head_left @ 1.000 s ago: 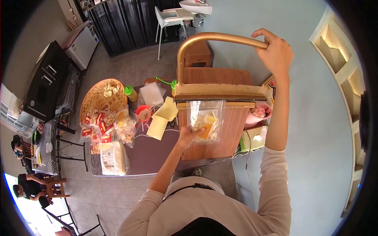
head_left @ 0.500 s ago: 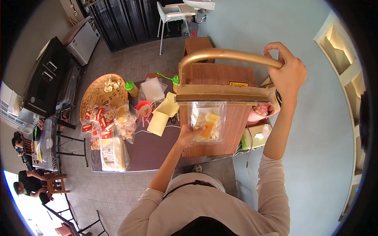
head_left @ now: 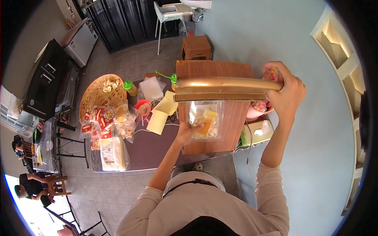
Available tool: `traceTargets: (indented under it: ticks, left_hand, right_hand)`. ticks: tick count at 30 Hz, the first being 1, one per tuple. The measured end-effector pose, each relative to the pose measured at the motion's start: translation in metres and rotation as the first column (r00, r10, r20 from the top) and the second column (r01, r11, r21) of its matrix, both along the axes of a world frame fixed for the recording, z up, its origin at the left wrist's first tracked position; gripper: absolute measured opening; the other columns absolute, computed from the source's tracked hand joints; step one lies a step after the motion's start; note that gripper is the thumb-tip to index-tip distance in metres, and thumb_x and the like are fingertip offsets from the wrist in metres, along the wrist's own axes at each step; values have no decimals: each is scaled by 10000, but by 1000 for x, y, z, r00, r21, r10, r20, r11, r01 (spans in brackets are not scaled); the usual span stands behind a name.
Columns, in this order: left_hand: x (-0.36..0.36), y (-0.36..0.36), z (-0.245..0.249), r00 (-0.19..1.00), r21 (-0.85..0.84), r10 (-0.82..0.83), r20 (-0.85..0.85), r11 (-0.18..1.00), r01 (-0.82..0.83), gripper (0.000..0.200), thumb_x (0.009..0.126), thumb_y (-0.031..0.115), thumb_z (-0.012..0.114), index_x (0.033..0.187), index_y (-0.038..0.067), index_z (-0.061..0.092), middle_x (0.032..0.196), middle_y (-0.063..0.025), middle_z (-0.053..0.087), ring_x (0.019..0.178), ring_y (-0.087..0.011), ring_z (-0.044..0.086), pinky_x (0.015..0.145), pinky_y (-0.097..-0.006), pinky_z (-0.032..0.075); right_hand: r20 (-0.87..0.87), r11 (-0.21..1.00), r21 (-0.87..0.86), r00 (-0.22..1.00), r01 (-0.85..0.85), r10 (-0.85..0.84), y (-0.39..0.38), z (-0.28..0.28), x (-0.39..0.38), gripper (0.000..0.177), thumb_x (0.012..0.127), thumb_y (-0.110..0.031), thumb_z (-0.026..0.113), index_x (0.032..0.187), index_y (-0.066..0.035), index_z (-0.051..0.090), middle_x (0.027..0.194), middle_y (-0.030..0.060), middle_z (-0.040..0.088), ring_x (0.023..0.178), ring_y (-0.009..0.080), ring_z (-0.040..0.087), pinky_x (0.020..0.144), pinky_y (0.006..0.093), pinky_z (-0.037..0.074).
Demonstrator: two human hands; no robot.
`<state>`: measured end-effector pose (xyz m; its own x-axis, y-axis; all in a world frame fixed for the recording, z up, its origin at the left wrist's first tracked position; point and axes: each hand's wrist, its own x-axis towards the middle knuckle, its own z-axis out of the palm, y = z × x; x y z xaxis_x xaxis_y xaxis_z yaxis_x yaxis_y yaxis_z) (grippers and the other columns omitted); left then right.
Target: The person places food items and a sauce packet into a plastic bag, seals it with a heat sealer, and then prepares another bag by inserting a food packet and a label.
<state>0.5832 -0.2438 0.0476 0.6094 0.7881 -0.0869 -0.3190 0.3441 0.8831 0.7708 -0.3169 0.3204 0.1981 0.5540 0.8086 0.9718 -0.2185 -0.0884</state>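
A clear plastic bag [head_left: 214,131] with pale pieces and an orange-yellow packet in it hangs at the front of a sealer with a long gold handle [head_left: 228,82]. My left hand [head_left: 187,133] grips the bag's left side, thumb over its front. The bag's top edge lies under the sealer's bar. Around the right end of the gold handle, my right hand [head_left: 289,88] is closed. The handle is down close to the bar. The sealer stands on a wood-patterned box [head_left: 232,133].
Left on the dark table [head_left: 153,151] are a woven tray [head_left: 88,98], filled bags [head_left: 104,118], a white pack [head_left: 112,153], a red cup [head_left: 143,107], yellow paper [head_left: 157,120] and green-capped bottles [head_left: 130,88]. A pink container [head_left: 258,113] stands right. A person [head_left: 31,185] sits far left.
My right hand has brought the gold handle down from its raised position to near the bar. My left hand still holds the bag in about the same place.
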Motion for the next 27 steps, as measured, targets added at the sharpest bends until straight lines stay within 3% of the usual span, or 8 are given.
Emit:
traceTargets:
  ticks: [3, 6, 10, 12, 20, 24, 25, 27]
  left_hand:
    - [-2, 2, -2, 998, 38, 2, -62, 999, 0, 305, 725, 90, 690, 945, -74, 556, 849, -98, 616, 709, -118, 595, 616, -248, 497]
    - [-4, 4, -2, 994, 52, -11, -107, 999, 16, 318, 726, 97, 692, 952, -80, 554, 849, -101, 617, 711, -120, 596, 615, -256, 496]
    - [-4, 2, 1, 1000, 2, -1, -9, 1000, 1, 302, 732, 91, 685, 951, -74, 557, 846, -95, 618, 715, -124, 599, 623, -260, 500]
    - [-4, 1, 3, 998, 19, 8, 57, 1000, -9, 313, 735, 66, 676, 985, -65, 540, 899, -98, 609, 767, -133, 600, 650, -261, 500]
    - [-8, 9, -13, 998, 54, -66, 21, 996, 65, 498, 742, 32, 656, 1158, -36, 391, 1065, -99, 532, 944, -152, 547, 789, -278, 474]
    - [-8, 13, -43, 991, 45, -112, 72, 993, 109, 576, 759, 30, 635, 1222, -4, 294, 1094, -96, 501, 941, -165, 538, 845, -301, 451]
    - [-7, 5, 6, 995, 28, -36, -98, 999, 39, 630, 755, 48, 647, 1244, 14, 251, 1111, -106, 476, 971, -169, 518, 844, -305, 451]
    - [-6, 5, 17, 998, 40, -58, -36, 997, 59, 664, 742, 67, 666, 1247, 8, 239, 1119, -107, 462, 986, -175, 508, 840, -305, 449]
  right_hand:
    - [38, 1000, 12, 999, -7, 6, -7, -7, -1, 101, 644, -139, 659, 711, -182, 596, 411, -7, 285, 383, 135, 260, 409, 268, 225]
    - [101, 999, 45, 995, -21, 17, -17, -14, -5, 87, 639, -161, 643, 684, -204, 583, 406, -18, 381, 360, 145, 365, 391, 279, 253]
    - [69, 999, 6, 997, -37, 37, -30, -21, -11, 126, 617, -120, 653, 692, -194, 583, 426, -26, 430, 368, 139, 396, 408, 268, 276]
    - [58, 999, -16, 998, -38, 38, -34, -23, -13, 140, 611, -106, 655, 694, -192, 582, 432, -28, 440, 369, 138, 401, 414, 265, 284]
    - [-6, 996, -5, 996, -92, 92, -44, -37, -18, 132, 620, -104, 655, 715, -173, 595, 454, -9, 470, 440, 150, 481, 468, 260, 367]
    - [21, 995, -64, 997, -74, 75, -58, -48, -19, 128, 641, -94, 664, 734, -154, 600, 438, -11, 458, 383, 127, 401, 473, 249, 343]
    - [19, 992, -110, 998, -63, 66, -62, -51, -21, 116, 646, -106, 669, 727, -157, 604, 433, -10, 454, 378, 134, 402, 494, 259, 361]
    - [18, 986, -157, 998, -54, 58, -69, -56, -24, 104, 650, -119, 673, 720, -160, 608, 427, -9, 451, 373, 140, 403, 514, 269, 379]
